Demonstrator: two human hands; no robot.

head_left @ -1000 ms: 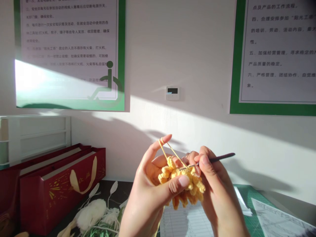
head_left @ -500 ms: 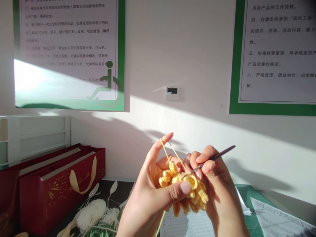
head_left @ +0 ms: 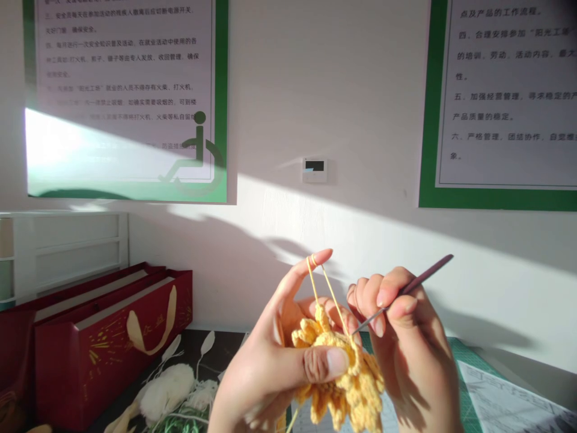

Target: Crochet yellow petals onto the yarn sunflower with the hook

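Observation:
My left hand [head_left: 288,355] pinches a yellow crocheted piece [head_left: 360,391] with several petal-like lobes, its thumb lying across the front. Yellow yarn [head_left: 333,294] loops around the raised left index finger and runs down to the piece. In my right hand [head_left: 406,325] is a dark crochet hook [head_left: 419,281], held like a pen between thumb and fingers. The hook's thin tip touches the upper edge of the piece beside the yarn; its very end is hard to make out.
Red gift bags [head_left: 112,349] stand at the left, near a fluffy white ball [head_left: 166,391] and white and green yarn bits. Printed paper [head_left: 509,397] lies on a green cutting mat [head_left: 473,361] at right. Posters hang on the wall behind.
The right hand and hook have moved right and the shaft is drawn back from the stitches. The yellow piece has shifted slightly right and down, with the raised index finger further right.

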